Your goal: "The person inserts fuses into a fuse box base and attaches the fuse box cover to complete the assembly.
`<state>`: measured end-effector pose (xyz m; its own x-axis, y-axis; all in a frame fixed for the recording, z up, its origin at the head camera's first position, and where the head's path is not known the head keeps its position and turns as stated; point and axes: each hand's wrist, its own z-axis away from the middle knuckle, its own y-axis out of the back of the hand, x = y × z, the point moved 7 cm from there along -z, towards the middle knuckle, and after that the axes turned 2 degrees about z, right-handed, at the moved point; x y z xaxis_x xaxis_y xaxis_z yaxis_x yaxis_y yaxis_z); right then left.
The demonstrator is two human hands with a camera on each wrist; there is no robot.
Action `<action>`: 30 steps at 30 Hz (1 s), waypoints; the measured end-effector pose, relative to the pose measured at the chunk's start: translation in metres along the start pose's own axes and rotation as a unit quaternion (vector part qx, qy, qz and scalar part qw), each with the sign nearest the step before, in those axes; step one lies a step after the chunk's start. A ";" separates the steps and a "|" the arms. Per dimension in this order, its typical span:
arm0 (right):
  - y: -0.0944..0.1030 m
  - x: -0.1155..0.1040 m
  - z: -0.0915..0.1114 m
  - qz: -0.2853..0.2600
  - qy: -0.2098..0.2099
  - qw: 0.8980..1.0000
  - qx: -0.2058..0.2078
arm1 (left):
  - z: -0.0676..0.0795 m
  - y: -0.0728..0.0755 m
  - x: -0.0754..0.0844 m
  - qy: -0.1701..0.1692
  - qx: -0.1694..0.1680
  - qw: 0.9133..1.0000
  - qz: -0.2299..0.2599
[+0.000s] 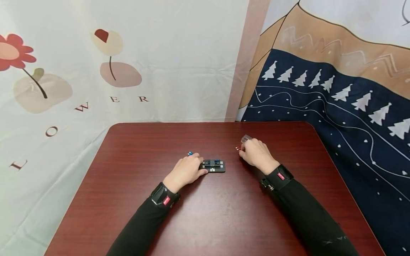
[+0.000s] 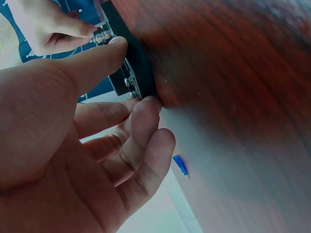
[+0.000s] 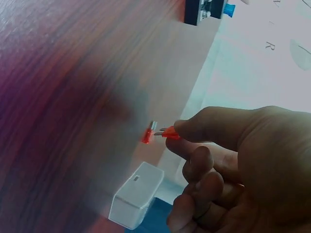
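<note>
My left hand [image 1: 185,170] grips the left end of a black fuse block [image 1: 215,170], thumb on its near side and fingers round the far side. A blue blade fuse [image 3: 229,9] sits in the block. Beyond the left fingers, another blue blade fuse [image 2: 180,165] lies on the table. My right hand [image 1: 257,153] pinches a red blade fuse [image 3: 170,132] between thumb and index finger, its two metal prongs pointing away from the fingertips. A second red blade fuse [image 3: 148,134] lies just past those prongs.
A small clear plastic box [image 3: 138,191] stands on the table [image 1: 208,213] close to the right hand, partly hidden by it in the head view. Printed cloths [image 1: 189,89] hang behind the table's far edge.
</note>
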<state>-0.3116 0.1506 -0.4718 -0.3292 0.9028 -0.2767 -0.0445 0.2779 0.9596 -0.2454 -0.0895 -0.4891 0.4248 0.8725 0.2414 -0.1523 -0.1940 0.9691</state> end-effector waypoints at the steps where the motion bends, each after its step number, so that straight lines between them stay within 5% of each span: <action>1: 0.001 -0.001 0.000 -0.002 0.003 1.000 0.000 | 0.000 0.000 0.000 0.000 0.000 1.000 0.000; 12: 0.011 -0.027 0.006 -0.017 0.049 0.999 -0.004 | 0.000 0.002 0.001 -0.002 0.000 1.000 0.000; 30: 0.021 -0.095 0.026 0.015 0.186 0.982 0.024 | 0.001 0.005 0.002 -0.003 0.000 1.000 0.000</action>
<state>-0.2570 0.0790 -0.4263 -0.6517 0.7309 -0.2027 0.0119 0.2771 0.9608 -0.2444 -0.0898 -0.4836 0.4309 0.8694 0.2419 -0.1523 -0.1942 0.9691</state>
